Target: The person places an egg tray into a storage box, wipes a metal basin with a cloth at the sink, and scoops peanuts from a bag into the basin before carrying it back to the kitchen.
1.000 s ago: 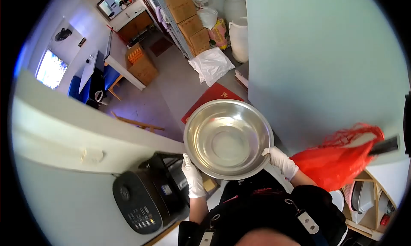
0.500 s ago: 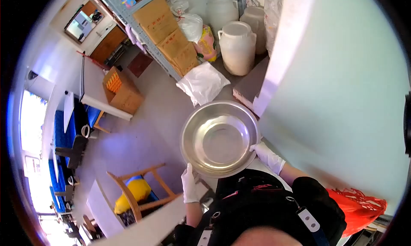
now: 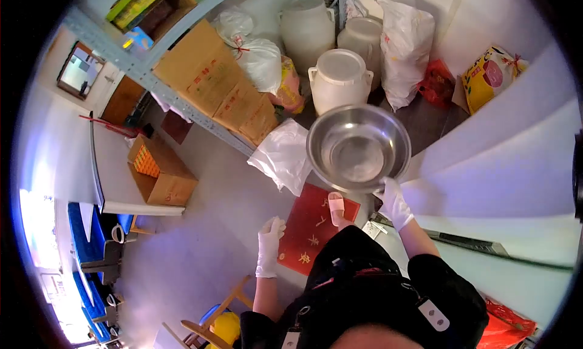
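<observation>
Clearly, one hand carries the whole load: the right hand (image 3: 396, 207) grips the stainless-steel basin (image 3: 358, 151) by its near rim, thumb over the edge, while the left hand (image 3: 269, 246) hangs well apart from it, fingers bent inward, nothing visible in them; whether they are fully closed I cannot tell. The basin hangs out in front of the body, toward the right, its opening facing the camera, and in view its far edge overlaps the lower part of the lidded white plastic barrel (image 3: 342, 85). Held at one point, a wide, smooth bowl like this would likely tip or twist about the thumb, so a firm pinch with the fingers spread beneath the rim should serve best, with the wrist steady and the elbow near the body. Gloves may slide on polished metal, so a second grip on the opposite rim would steady it. Footing matters too: a pink-slippered foot (image 3: 336, 209) is on the red mat (image 3: 303, 233), and the white plastic bag (image 3: 284, 154) lies just beyond, an easy thing to slip on.
</observation>
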Action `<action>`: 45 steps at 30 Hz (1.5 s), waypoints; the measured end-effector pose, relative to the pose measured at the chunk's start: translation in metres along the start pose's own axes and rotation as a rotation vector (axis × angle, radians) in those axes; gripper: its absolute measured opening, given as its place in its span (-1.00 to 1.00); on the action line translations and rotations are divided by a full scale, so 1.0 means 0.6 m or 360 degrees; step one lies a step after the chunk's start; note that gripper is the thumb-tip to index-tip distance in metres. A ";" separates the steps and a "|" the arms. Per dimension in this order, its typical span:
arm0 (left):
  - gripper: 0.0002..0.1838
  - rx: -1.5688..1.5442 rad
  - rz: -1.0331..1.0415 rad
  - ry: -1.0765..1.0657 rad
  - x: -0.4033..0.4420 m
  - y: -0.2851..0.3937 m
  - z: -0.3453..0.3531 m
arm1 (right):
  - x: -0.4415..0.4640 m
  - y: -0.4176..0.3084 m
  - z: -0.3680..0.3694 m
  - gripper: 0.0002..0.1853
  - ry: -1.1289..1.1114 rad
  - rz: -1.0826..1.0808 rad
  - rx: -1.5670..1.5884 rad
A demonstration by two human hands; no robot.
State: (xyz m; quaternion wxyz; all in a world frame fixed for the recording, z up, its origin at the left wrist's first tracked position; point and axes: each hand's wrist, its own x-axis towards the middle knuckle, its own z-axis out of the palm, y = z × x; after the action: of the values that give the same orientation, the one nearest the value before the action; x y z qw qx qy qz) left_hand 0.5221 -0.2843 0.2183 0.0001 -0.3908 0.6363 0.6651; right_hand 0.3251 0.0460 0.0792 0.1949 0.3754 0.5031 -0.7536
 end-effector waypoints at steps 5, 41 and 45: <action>-0.66 0.0312 -0.0178 -0.0021 0.099 0.053 0.022 | 0.088 -0.165 0.151 -0.67 0.0048 -0.0357 0.0155; -0.73 0.1129 -0.0418 -0.0335 0.606 -0.121 -0.265 | 0.465 -0.362 0.480 -0.31 0.0376 0.0064 0.0428; -0.72 0.2247 0.0442 -0.0721 0.611 -0.158 -0.306 | 0.415 -0.332 0.455 -0.27 0.0590 0.0145 0.0394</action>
State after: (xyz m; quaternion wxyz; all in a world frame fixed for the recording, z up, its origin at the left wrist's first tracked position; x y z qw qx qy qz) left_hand 0.4101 -0.6038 -0.0315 0.2976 -0.0678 0.9392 0.1574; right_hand -0.0696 -0.0965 0.0694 0.0853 0.5510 0.4165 -0.7181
